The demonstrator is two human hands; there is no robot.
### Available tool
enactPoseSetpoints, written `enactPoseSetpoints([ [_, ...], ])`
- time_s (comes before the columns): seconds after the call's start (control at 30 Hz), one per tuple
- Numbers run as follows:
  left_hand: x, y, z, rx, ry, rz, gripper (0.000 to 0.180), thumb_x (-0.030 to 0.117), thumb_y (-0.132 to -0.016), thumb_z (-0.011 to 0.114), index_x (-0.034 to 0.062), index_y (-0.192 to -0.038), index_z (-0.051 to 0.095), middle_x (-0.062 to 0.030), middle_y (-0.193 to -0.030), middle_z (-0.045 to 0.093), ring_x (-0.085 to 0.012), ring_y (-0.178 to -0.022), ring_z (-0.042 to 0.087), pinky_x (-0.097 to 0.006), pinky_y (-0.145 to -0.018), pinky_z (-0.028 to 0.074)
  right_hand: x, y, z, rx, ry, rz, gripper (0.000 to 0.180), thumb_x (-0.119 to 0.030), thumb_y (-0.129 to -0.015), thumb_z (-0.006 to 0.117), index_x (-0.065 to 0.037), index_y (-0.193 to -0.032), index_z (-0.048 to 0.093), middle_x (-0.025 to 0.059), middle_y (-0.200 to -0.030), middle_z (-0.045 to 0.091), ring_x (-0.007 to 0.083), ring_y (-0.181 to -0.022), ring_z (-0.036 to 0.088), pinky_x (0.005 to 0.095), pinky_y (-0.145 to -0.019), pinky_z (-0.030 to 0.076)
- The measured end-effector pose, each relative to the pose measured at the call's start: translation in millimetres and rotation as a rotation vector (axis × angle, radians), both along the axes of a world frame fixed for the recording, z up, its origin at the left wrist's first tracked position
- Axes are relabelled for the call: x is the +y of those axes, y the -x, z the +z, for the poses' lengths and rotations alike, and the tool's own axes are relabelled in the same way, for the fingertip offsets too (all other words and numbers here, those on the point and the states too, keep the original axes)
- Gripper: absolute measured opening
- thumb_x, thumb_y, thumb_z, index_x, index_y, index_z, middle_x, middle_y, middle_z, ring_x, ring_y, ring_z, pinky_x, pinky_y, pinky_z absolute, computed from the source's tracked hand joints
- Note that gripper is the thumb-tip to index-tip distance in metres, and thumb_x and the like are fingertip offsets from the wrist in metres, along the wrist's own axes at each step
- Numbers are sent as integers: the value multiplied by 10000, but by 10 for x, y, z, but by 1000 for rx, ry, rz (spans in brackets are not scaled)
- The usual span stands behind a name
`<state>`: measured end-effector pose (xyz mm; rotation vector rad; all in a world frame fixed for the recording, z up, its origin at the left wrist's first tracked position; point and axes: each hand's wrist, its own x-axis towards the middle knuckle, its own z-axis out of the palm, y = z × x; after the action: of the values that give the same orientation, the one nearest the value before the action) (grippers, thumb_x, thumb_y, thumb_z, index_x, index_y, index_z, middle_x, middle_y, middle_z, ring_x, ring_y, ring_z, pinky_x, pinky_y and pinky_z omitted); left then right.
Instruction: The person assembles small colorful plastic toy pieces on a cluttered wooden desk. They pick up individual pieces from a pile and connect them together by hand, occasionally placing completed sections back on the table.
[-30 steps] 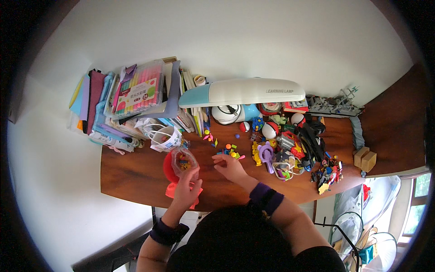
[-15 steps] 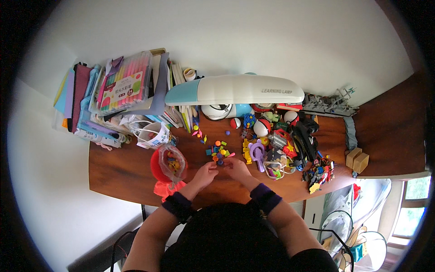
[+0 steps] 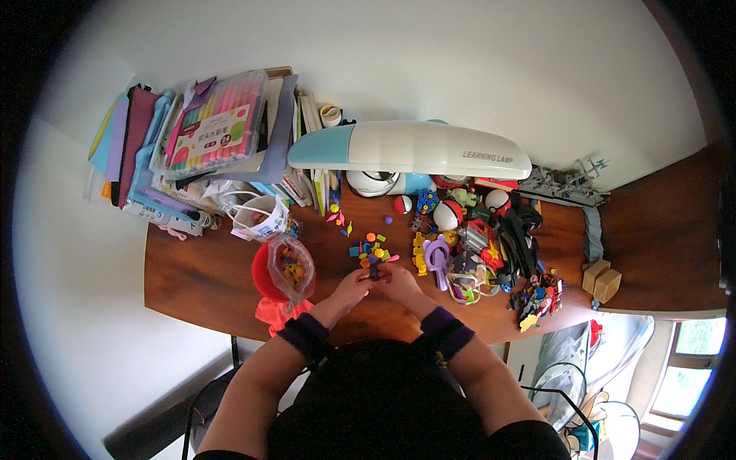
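Note:
My left hand [image 3: 353, 288] and my right hand [image 3: 399, 282] meet at the near side of a small heap of colourful plastic pieces [image 3: 369, 249]. Between their fingertips is a small dark blue piece [image 3: 374, 271], pinched from both sides; its exact kind is too small to tell. The heap holds yellow, orange, green, teal and pink bits. Left of my left hand stands a red tub [image 3: 264, 274] with a clear plastic bag [image 3: 305, 268] of small yellow and orange pieces in it. Dark bands circle both wrists.
A white-and-blue desk lamp [image 3: 414, 147] spans the back. Books and a marker case [image 3: 218, 126] stack up at the left, near a white pail [image 3: 259, 218]. At the right lie toy balls [image 3: 447, 215], a purple ring-shaped toy [image 3: 437, 254] and a pile of small figures [image 3: 537, 299].
My hands have drawn closer together, their fingertips now meeting around the dark piece. The whole view has shifted slightly.

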<state>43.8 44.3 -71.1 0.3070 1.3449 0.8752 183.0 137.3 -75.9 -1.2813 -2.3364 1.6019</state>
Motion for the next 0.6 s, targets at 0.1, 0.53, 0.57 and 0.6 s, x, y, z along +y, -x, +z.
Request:
enactPoseSetpoints([
  [0.1, -69, 9, -40, -12, -51, -6, 426, 156, -862, 563, 67, -1264, 455, -30, -1226, 477, -150, -1094, 474, -316, -916, 395, 17, -28, 50, -5, -2, 37, 428, -128, -734, 663, -9, -1136, 572, 121, -969, 655, 200, -869, 648, 297, -775, 511],
  [0.53, -663, 353, 1214, 237, -440, 266, 418, 37, -879, 523, 5, -1286, 434, -81, -1191, 524, -142, -1051, 531, -265, -905, 418, -231, 523, 1073, 419, 106, 69, 375, 4, -811, 603, -21, -1178, 532, 95, -1006, 640, 160, -891, 627, 272, -775, 508],
  [0.57, -728, 390, 1203, 235, -455, 296, 419, 28, -878, 519, 11, -1288, 434, -84, -1194, 524, -151, -1067, 530, -270, -918, 416, -263, 589, 1095, 433, 116, 95, 375, 2, -812, 608, -20, -1178, 528, 91, -1007, 638, 157, -888, 625, 271, -771, 508],
  [0.6, -782, 415, 1200, 233, -471, 326, 422, 19, -876, 515, 16, -1290, 433, -87, -1196, 524, -161, -1084, 529, -275, -931, 413, -281, 650, 1033, 469, 122, 142, 379, -2, -810, 612, -21, -1178, 523, 90, -1008, 632, 158, -886, 624, 272, -767, 507],
])
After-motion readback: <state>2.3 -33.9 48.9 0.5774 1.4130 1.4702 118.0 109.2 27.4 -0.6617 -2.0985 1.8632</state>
